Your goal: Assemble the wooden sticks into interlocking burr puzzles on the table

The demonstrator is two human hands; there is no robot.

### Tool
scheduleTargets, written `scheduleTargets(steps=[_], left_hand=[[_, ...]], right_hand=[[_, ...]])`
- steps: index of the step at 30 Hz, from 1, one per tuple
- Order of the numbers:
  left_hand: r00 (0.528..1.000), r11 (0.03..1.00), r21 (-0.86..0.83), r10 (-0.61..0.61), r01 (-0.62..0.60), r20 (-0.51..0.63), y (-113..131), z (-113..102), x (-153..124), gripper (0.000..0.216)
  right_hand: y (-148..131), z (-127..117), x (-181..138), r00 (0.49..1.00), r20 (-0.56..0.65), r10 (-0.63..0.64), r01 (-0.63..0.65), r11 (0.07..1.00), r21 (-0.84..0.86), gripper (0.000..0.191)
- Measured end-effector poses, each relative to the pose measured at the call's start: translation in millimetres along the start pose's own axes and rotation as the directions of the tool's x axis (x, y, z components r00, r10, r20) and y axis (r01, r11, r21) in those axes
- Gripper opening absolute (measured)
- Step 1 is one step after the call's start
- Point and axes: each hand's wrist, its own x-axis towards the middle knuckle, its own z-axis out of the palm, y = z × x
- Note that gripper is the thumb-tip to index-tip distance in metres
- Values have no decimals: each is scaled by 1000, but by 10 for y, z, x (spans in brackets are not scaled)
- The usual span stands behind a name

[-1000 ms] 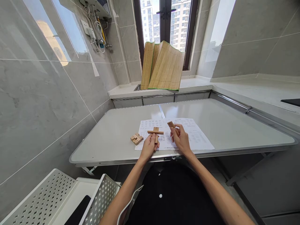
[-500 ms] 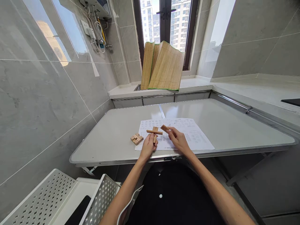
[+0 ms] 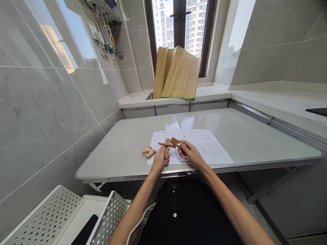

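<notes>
My left hand (image 3: pixel 159 160) is closed around the lower end of a cross of wooden pieces (image 3: pixel 166 144), held just above the table. One flat stick lies crosswise over an upright one. Between the thumb and fingers of my right hand (image 3: pixel 191 153) is a flat wooden piece (image 3: pixel 175 141) with a small dark slot in it. Its far end meets or overlaps the right arm of the cross; I cannot tell if they touch. Left of my left hand, a small block of joined wooden pieces (image 3: pixel 148 152) rests on the table. My fingers hide parts of the held pieces.
A printed paper sheet (image 3: pixel 214 149) with small diagrams lies under my hands on the white folding table (image 3: pixel 255 136). A bamboo mat (image 3: pixel 182 73) stands folded on the ledge by the window. White perforated baskets (image 3: pixel 48 211) stand low at the left, near a white cable (image 3: pixel 139 223).
My right hand has moved left, bringing its wooden piece to the cross and turning its slotted face toward view. The cross in my left hand has tilted slightly.
</notes>
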Motion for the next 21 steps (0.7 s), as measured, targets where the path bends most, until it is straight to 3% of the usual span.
scheduleTargets(steps=[7, 21], left_hand=[[999, 997, -69, -31, 28, -37, 16, -12, -10, 43], [998, 985, -164, -57, 61, 26, 66, -43, -34, 41]], right_hand=[[13, 194, 18, 995, 98, 17, -23, 998, 62, 48], [19, 194, 34, 992, 118, 33, -40, 997, 59, 43]])
